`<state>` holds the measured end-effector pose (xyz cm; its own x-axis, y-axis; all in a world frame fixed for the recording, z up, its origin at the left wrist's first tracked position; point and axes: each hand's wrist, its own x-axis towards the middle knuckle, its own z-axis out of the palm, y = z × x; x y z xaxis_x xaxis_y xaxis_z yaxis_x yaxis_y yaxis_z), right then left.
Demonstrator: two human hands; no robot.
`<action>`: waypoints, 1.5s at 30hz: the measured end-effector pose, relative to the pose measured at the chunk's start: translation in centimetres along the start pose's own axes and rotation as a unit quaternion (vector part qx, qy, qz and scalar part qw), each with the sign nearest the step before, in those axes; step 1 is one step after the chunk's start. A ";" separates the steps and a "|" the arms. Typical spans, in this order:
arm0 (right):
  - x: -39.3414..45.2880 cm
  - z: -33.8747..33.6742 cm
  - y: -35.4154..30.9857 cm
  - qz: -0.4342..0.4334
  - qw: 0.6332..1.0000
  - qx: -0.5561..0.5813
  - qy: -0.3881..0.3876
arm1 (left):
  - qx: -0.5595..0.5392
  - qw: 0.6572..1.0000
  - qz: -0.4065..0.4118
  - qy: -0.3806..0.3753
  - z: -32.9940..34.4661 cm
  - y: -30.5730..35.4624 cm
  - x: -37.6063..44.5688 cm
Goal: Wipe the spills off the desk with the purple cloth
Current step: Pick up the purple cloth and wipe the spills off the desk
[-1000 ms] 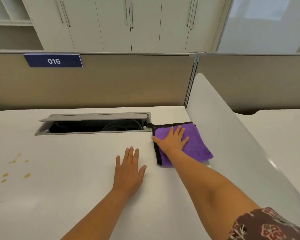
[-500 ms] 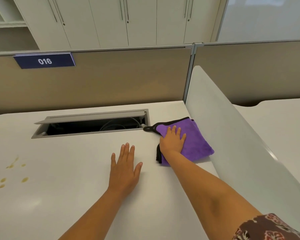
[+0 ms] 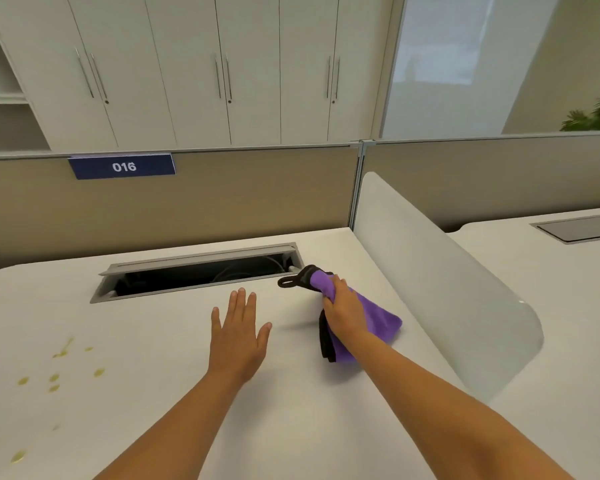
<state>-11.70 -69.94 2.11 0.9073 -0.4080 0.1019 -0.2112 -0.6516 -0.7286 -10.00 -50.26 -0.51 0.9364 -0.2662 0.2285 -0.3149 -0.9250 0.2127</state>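
Right hand reaching far and to the right across the white desk, forearm stretched out from the near right corner, palm down. Fingers curled and pressed together around the purple cloth, gripping it bunched near its far end. Cloth gathered into a loose cone, black edging along its left side, a small black loop sticking out at the far left tip. Lower corner of the cloth seemingly touching the desk, though hard to tell for sure. Cloth just beside the pale curved divider on the right, and near the right end of the open cable tray. Left hand flat on the desk, palm down, near the middle, well apart from the cloth. Its fingers straight and held close together, thumb spread out to the right. Left forearm coming from the near edge, pointing far. Yellowish spills on the desk at the far left side, several small drops, well apart from both hands. Blue sign with 016 on the beige partition behind.
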 end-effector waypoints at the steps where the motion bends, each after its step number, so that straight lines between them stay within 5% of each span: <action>1: -1.2 0.1 -1.1 0.006 1.000 0.008 0.019 | -0.003 1.000 0.006 0.002 -0.7 -0.8 -0.4; 10: -13.0 3.5 -11.2 0.023 0.996 0.028 0.076 | -0.010 0.997 0.081 -0.007 -6.1 -13.9 -6.4; 16: -22.7 7.4 -16.8 0.013 0.999 0.027 0.045 | -0.062 0.995 0.078 -0.007 -7.9 -23.0 -13.4; 34: -45.7 18.2 -28.2 0.015 0.995 0.082 0.056 | -0.141 0.987 -0.077 0.021 -15.6 -42.5 -33.9; 41: -50.7 28.6 -35.0 -0.138 0.989 0.015 -0.045 | -0.136 0.978 -0.160 0.009 -17.1 -52.9 -36.5; 45: -52.7 35.1 -37.2 -0.245 0.944 -0.122 -0.181 | -0.123 0.974 -0.189 -0.022 -17.2 -57.8 -36.7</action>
<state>-38.87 -1.73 0.06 0.9733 0.1982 0.1158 0.2295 -0.8518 -0.4710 -28.80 17.60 -4.82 0.9966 0.0647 0.0501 0.0313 -0.8672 0.4970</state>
